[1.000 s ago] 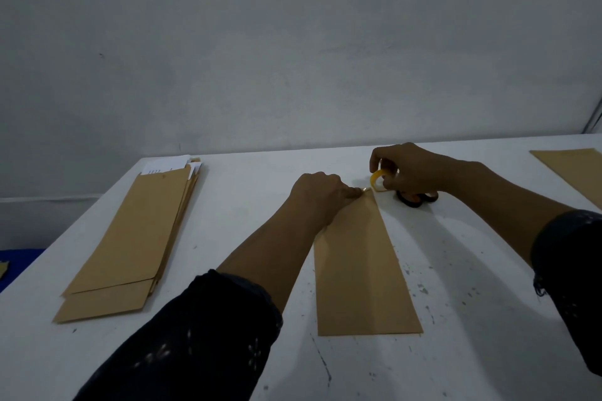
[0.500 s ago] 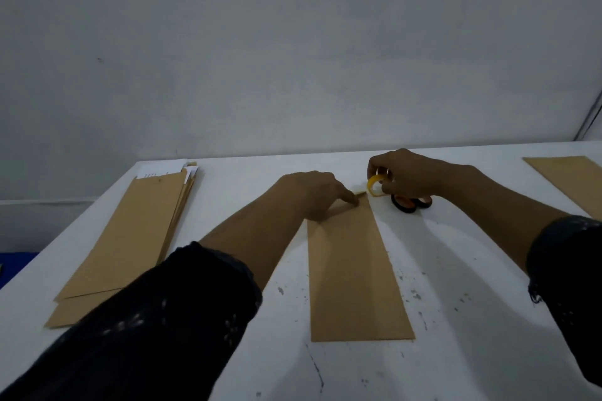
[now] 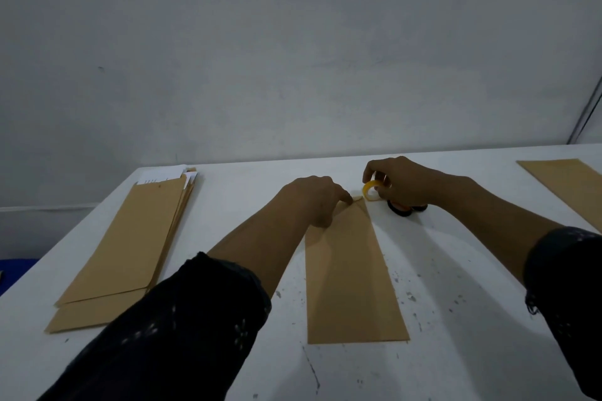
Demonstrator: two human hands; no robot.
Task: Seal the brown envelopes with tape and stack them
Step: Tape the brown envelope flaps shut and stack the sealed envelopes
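A brown envelope [image 3: 351, 273] lay lengthwise on the white bench [image 3: 456, 319], the left hand [image 3: 312, 198] pressing a fingertip on its far end. Just beyond that end the right hand [image 3: 400, 182] held a yellow tape roll [image 3: 369, 189], with black scissor handles [image 3: 405, 208] beneath it on the bench. A stack of envelopes [image 3: 130, 247] lay at the left, and another envelope [image 3: 573, 185] at the far right.

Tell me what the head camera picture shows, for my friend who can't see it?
A person's left hand presses the top of a brown envelope on a white table, while the right hand holds a yellow tape roll beside it. A stack of envelopes lies to the left.
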